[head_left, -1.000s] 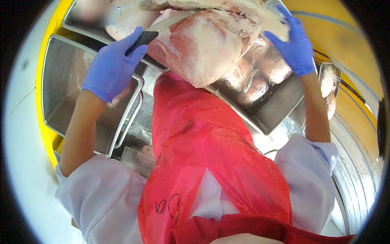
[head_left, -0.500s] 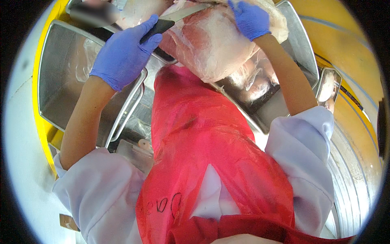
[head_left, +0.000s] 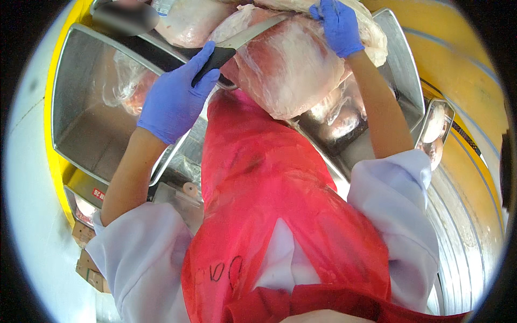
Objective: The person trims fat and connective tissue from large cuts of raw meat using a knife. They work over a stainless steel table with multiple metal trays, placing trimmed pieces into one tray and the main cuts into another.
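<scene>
A blue glove covers my left hand (head_left: 175, 99), which is closed round the black handle of a knife (head_left: 253, 33). The long blade points up and to the right and lies along the top of a large piece of raw meat (head_left: 288, 67). That meat is pale pink with white fat and membrane. At its far right edge, my right hand (head_left: 339, 27), also in a blue glove, has its fingers bent and pinching the whitish fat or skin (head_left: 371, 32). The blade tip is close to those fingers.
On the left stands a deep metal tub (head_left: 86, 118) with meat in clear plastic (head_left: 132, 89). Another metal tub (head_left: 406, 70) on the right holds wrapped pieces (head_left: 344, 121). A second large meat piece (head_left: 191, 21) lies behind. My red apron (head_left: 269, 177) hangs close below the meat.
My left hand and the knife have moved slightly right and nearer to me. My right hand has shifted a little right and down. The meat sits slightly lower in view.
</scene>
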`<state>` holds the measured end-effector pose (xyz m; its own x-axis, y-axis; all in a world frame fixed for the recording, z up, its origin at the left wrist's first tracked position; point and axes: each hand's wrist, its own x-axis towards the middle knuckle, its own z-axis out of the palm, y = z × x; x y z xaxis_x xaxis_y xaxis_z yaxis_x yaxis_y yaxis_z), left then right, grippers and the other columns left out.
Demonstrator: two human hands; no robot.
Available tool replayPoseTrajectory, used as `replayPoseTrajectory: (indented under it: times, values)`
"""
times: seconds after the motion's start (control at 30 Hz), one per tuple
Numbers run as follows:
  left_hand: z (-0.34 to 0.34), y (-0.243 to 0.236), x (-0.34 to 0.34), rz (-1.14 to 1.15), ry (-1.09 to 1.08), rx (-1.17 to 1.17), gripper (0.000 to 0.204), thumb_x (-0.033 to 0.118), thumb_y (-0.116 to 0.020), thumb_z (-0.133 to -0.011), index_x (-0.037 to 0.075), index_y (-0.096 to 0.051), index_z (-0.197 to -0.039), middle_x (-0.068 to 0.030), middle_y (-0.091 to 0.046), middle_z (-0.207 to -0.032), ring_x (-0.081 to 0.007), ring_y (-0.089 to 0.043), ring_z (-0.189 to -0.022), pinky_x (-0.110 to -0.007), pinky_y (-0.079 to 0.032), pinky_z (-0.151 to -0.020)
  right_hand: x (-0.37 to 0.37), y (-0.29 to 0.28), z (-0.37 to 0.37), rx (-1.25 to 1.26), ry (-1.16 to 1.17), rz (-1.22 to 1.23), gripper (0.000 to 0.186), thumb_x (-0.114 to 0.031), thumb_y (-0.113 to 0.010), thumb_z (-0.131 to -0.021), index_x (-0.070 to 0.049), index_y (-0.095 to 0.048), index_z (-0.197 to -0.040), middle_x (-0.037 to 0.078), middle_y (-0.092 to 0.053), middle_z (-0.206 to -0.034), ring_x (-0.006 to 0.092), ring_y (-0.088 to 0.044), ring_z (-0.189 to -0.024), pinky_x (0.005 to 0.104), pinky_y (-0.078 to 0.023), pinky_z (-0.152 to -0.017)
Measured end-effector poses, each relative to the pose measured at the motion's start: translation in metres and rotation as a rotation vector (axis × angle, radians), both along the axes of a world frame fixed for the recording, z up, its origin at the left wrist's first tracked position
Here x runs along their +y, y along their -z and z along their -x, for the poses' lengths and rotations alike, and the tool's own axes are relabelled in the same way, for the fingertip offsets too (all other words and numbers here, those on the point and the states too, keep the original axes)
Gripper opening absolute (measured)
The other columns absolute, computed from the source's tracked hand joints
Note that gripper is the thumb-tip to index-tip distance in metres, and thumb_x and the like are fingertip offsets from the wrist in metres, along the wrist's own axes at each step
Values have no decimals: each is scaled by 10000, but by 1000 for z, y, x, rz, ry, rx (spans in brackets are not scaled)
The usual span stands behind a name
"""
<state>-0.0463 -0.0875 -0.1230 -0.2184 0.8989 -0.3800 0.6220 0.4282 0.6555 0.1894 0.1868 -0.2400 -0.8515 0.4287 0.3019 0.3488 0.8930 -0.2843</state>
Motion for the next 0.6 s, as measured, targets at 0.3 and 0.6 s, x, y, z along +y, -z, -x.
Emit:
replayPoseTrajectory:
  times: [0.3, 0.6]
  values:
    - [7, -2, -2, 7, -27, 29, 489, 318, -587, -949, 201, -485, -1413, -241, -654, -845, -370, -670, -768, -421, -507, -697, -6, 5, 8, 403, 384, 925, 248, -237, -481, -1022, -101, -564, -833, 22, -505, -679, 145, -481, -578, 283, -431, -546]
    - [11, -5, 15, 20, 66, -39, 478, 215, -519, -985, 77, -446, -1437, -212, -657, -1153, -229, -665, -981, -362, -500, -829, -27, -64, -16, 451, 629, 660, 434, -350, -466, -1036, -46, -617, -765, 39, -496, -623, 115, -474, -597, 292, -458, -585]
